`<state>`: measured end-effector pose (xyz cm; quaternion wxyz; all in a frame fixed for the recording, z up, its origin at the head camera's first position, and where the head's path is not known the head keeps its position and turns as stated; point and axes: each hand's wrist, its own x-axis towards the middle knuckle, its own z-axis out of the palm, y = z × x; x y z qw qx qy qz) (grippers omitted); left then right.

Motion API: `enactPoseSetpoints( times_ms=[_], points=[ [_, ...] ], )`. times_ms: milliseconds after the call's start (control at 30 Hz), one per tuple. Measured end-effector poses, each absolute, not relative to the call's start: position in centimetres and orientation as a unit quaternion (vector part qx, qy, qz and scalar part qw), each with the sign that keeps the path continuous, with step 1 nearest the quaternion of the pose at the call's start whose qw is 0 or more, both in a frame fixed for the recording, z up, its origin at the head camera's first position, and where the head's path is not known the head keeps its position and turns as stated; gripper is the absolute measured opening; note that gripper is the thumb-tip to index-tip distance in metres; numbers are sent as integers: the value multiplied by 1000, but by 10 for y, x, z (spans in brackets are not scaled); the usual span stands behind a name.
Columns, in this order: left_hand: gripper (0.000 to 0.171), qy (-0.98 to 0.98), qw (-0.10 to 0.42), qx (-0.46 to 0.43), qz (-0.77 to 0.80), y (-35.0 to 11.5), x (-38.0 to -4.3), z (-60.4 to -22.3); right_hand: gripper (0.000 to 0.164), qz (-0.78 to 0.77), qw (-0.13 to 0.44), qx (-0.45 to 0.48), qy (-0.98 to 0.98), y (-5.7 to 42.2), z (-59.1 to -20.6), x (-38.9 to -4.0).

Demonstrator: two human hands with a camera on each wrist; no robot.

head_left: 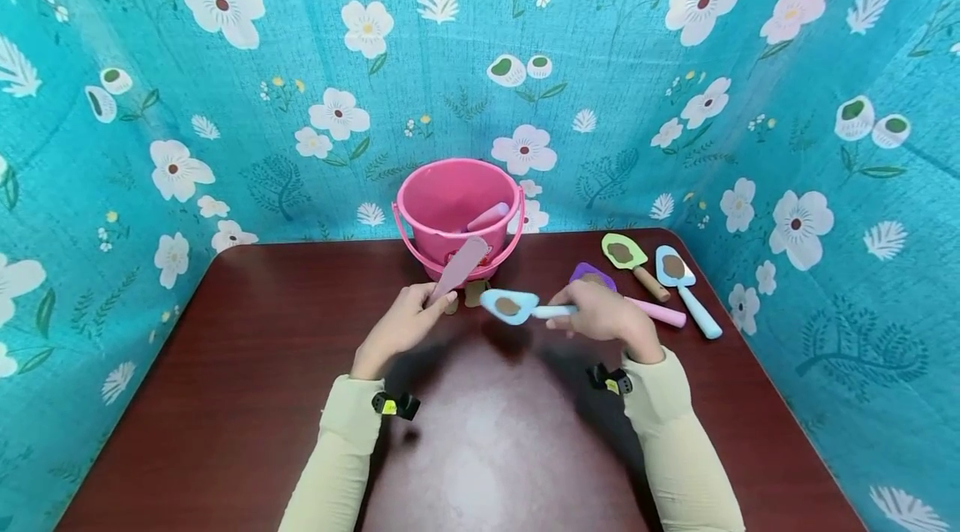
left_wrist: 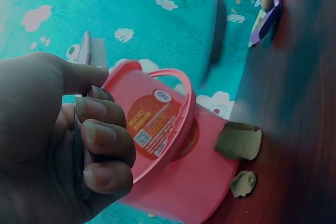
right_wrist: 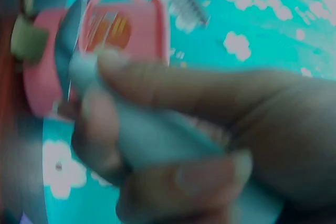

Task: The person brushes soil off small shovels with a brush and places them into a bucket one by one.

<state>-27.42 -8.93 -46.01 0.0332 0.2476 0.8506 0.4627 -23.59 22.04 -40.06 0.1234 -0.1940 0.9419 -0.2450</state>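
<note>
My left hand (head_left: 403,319) grips a flat mauve tool with a blunt rounded end (head_left: 459,263), raised in front of a pink bucket (head_left: 429,244). A light-blue toy trowel (head_left: 525,307) is held in my right hand (head_left: 600,311), its blade pointing left toward the bucket. A brown patch lies on that blade. In the right wrist view the fingers curl round the trowel's pale handle (right_wrist: 152,135), blurred. At the bucket's foot sit a brown clay-like block (left_wrist: 239,141) and a smaller lump (left_wrist: 243,183). Inside the bucket leans a pale purple-pink handle (head_left: 487,217); its lower end is hidden.
At right on the dark table (head_left: 262,348) lie a green trowel with wooden handle (head_left: 649,283), another light-blue trowel (head_left: 697,311) and a purple trowel with pink handle (head_left: 660,313), partly behind my right hand. Flowered cloth (head_left: 285,140) hangs round the back and sides.
</note>
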Motion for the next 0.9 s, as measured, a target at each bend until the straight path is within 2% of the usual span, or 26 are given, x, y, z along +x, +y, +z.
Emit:
enactPoseSetpoints(
  times_ms=[100,200,333,533,733,900],
  points=[
    [28,855,37,262,447,-85,-274,-463,16,-290,137,-246,915,214,-401,-231],
    [26,853,51,276,439,-81,-274,-465,7,-316,131,-245,907,209,-403,-230],
    [23,851,73,285,435,-75,-272,-467,5,-324,118,-232,910,202,-407,-230],
    [31,859,98,278,419,-72,-267,-468,10,-324,103,-203,918,194,-407,-228],
    [30,866,104,273,405,-70,-266,-468,13,-316,82,-190,926,192,-407,-226],
    [32,864,107,281,404,-71,-266,-469,25,-313,65,-179,930,192,-405,-224]
  ],
)
